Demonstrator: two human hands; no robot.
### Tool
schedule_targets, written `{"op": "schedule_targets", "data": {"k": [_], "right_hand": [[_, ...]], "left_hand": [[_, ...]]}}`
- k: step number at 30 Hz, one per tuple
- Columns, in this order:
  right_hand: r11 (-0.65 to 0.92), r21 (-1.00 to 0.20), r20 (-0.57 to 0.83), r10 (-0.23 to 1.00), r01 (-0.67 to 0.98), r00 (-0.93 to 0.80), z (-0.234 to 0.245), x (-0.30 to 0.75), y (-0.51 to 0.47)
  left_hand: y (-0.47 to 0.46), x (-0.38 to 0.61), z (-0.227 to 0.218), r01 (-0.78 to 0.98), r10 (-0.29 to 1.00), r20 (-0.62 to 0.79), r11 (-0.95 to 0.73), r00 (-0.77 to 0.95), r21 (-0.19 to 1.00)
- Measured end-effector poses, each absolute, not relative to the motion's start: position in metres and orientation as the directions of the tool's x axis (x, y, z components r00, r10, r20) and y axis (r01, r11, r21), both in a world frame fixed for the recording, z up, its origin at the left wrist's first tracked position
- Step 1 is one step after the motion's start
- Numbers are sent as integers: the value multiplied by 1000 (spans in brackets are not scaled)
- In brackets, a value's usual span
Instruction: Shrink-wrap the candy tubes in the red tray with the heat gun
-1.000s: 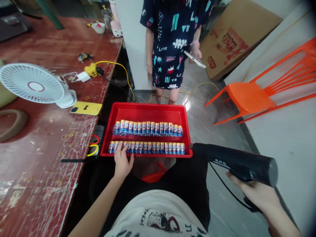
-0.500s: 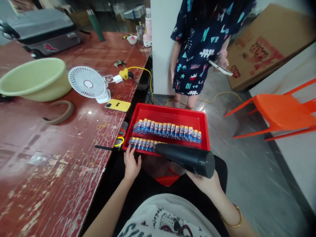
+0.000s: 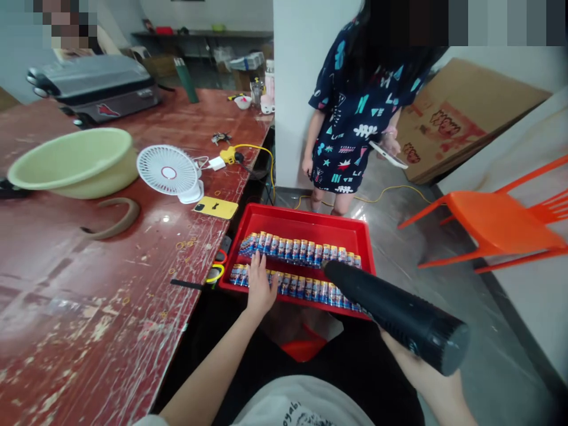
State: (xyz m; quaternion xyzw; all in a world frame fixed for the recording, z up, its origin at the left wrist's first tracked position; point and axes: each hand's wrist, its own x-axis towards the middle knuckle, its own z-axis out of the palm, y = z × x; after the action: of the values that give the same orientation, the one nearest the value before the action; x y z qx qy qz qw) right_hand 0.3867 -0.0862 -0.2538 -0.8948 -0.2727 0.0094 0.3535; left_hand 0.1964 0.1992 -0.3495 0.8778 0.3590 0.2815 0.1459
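left hand (image 3: 261, 289), spread open with nothing visibly grasped, has moved in from the red tray (image 3: 306, 223)'s near left corner over the near row of yellow-topped tubes (image 3: 302, 287), while the right hand (image 3: 418, 373), grasping a black heat gun (image 3: 399, 313), has swung its nozzle toward the far row (image 3: 288, 248), apparently its new target.

Yellow-topped cylinders (image 3: 303, 251) line a red tray (image 3: 310, 220) in two rows, black blower (image 3: 394, 310) slanting over.

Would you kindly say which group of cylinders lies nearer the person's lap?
The near group, partly hidden by the left hand; the far group lies beyond it in the red tray.
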Motion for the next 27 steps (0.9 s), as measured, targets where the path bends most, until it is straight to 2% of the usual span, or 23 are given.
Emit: {"op": "schedule_targets", "data": {"k": [4, 7, 11, 14, 17, 19, 24, 27], "right_hand": [[-579, -668, 161, 500, 467, 851, -259, 371, -50], [-586, -668, 114, 529, 459, 841, -260, 373, -41], [-601, -644, 97, 551, 474, 829, -259, 381, -34], [-630, -592, 141, 533, 503, 834, -256, 380, -11], [-582, -568, 203, 587, 582, 784, -244, 376, 23], [-562, -571, 181, 625, 598, 760, -235, 375, 43], [-551, -528, 75, 728, 647, 681, -218, 374, 61], [-563, -531, 59, 720, 633, 691, -216, 373, 62]], "left_hand": [[218, 224, -346, 577, 662, 331, -749, 673, 324], [236, 230, -348, 605, 677, 282, -735, 680, 305], [257, 218, -354, 538, 647, 278, -753, 710, 378], [266, 210, -358, 508, 653, 295, -741, 698, 439], [267, 208, -359, 461, 645, 302, -735, 702, 497], [267, 207, -357, 417, 648, 299, -712, 701, 566], [268, 197, -352, 440, 764, 317, -600, 562, 668], [265, 187, -354, 501, 831, 291, -526, 474, 687]]}}
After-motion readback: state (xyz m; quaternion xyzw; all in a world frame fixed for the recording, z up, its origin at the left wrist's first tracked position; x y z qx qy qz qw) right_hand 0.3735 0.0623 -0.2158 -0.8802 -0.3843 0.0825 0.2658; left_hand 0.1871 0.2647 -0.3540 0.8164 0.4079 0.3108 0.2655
